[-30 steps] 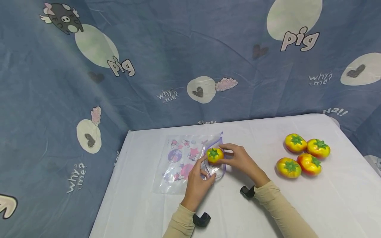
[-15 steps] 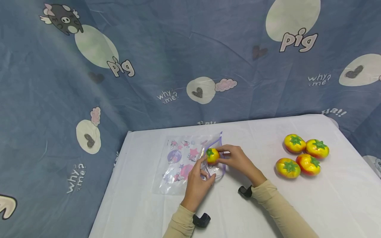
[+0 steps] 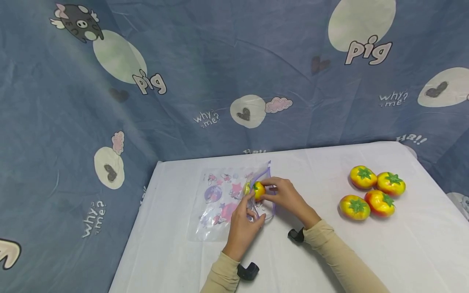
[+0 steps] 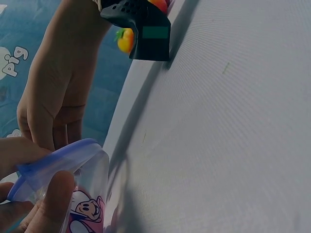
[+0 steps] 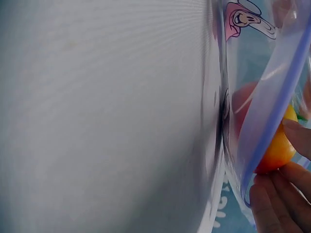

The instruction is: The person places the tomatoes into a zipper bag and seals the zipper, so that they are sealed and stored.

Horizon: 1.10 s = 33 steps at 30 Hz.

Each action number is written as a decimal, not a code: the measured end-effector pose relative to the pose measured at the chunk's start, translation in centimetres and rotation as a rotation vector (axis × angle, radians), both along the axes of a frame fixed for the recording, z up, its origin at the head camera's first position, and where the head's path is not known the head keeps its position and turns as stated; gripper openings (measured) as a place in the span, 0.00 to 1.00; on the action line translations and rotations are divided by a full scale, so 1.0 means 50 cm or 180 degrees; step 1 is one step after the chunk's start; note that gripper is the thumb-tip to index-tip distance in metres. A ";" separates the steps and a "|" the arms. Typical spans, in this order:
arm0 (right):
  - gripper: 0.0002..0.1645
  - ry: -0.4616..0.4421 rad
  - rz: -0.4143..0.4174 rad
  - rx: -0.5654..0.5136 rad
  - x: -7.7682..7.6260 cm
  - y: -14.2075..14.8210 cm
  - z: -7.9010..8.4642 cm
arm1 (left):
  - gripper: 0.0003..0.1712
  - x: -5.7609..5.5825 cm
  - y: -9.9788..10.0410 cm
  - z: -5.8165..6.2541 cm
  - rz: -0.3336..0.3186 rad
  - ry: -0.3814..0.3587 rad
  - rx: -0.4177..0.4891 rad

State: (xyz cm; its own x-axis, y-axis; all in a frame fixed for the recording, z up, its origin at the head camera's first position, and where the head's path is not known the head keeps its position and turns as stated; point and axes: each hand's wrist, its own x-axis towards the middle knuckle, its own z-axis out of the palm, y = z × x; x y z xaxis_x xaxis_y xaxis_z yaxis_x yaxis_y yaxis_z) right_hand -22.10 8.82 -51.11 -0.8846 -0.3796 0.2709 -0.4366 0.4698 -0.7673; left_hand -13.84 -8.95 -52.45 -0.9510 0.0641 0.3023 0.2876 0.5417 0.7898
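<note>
A clear zip bag (image 3: 210, 215) printed with pink and purple cartoons lies on the table, its purple-edged mouth facing right and spread apart. At the near side of that mouth my left hand (image 3: 243, 230) grips the bag's edge, thumb inside in the left wrist view (image 4: 56, 201). My right hand (image 3: 286, 197) holds a yellow-orange persimmon (image 3: 259, 190) with a green leafy top between thumb and fingers. In the right wrist view, the persimmon (image 5: 279, 150) is partly behind the purple zip strip (image 5: 272, 128), seen through the plastic.
Several more yellow-red persimmons (image 3: 357, 206) sit grouped on the right side of the white-covered table (image 3: 311, 158). A blue patterned cloth (image 3: 183, 81) hangs behind and to the left. Each wrist wears a black camera (image 3: 248, 271).
My right hand has moved left, carrying the persimmon from in front of the bag's mouth partway into it. The left hand stays at the bag's edge.
</note>
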 end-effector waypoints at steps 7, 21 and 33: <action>0.26 0.0025 0.0029 -0.0074 -0.002 -0.013 0.001 | 0.42 0.001 0.000 0.004 -0.0002 0.0015 -0.0010; 0.25 0.0007 0.0161 -0.0165 -0.008 -0.026 -0.006 | 0.40 0.002 0.002 0.007 0.0024 0.0039 0.0015; 0.18 0.0080 0.0235 -0.0216 -0.013 -0.036 -0.008 | 0.40 0.005 0.003 0.007 -0.0006 0.0073 0.0029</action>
State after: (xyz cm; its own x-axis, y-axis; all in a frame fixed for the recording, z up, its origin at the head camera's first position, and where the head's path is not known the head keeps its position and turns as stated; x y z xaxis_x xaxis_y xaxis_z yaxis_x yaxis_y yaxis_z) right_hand -22.76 6.99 -51.54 -0.8475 -0.4234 0.3200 -0.4876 0.3829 -0.7846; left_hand -13.57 -8.80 -52.10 -0.9437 0.0630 0.3248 0.3068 0.5339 0.7879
